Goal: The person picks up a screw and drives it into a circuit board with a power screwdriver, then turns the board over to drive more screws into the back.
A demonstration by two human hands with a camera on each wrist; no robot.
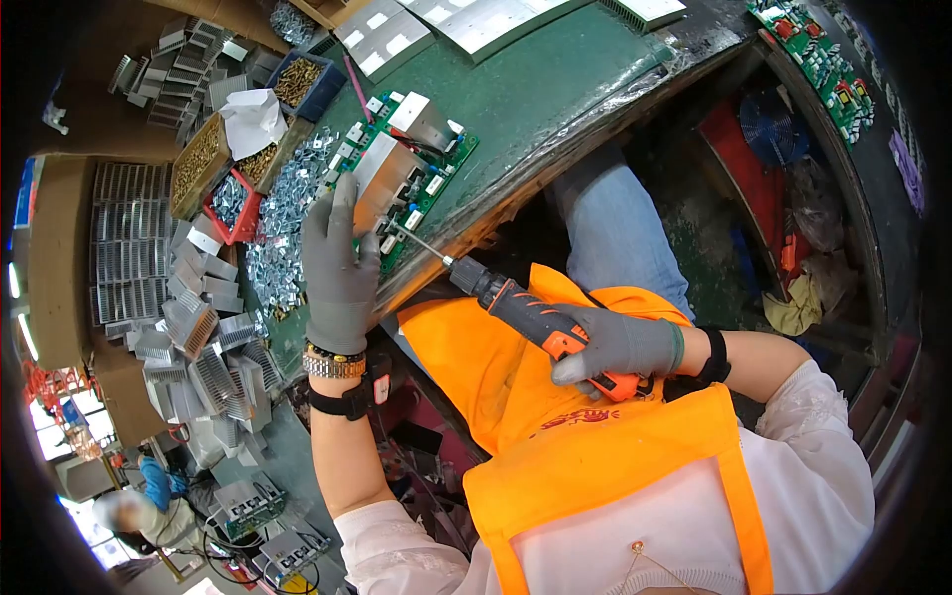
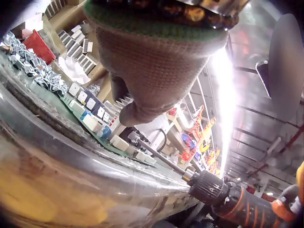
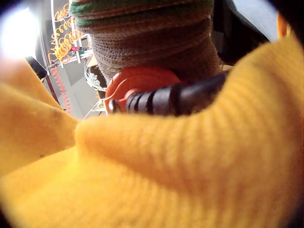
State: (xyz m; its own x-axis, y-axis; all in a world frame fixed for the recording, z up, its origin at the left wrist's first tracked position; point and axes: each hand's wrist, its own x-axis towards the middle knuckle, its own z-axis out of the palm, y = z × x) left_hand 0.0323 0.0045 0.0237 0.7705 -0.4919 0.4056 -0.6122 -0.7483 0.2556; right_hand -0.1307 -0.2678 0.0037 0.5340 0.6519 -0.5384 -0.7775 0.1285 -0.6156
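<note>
A green circuit board [image 1: 436, 183] lies near the bench's front edge, bearing white components and upright metal heat sinks. Gloved in grey, my left hand [image 1: 340, 268] holds the end of the nearer heat sink [image 1: 385, 178], thumb on the near side and fingers beyond. My right hand [image 1: 625, 342], in a matching glove, grips an orange and black electric screwdriver [image 1: 531, 315]. Its long bit [image 2: 164, 159] slants to the parts along the board's near edge, beside my left thumb. Orange apron cloth [image 3: 190, 161] covers much of the right wrist view, hiding most of that grip.
Loose metal clips [image 1: 288, 218] are heaped left of the board, beside a red bin [image 1: 234, 206] and a blue bin of screws [image 1: 307, 84]. Finned heat sinks [image 1: 213, 347] pile up further left. Flat metal plates [image 1: 476, 25] lie at the back; more boards [image 1: 818, 64] sit right.
</note>
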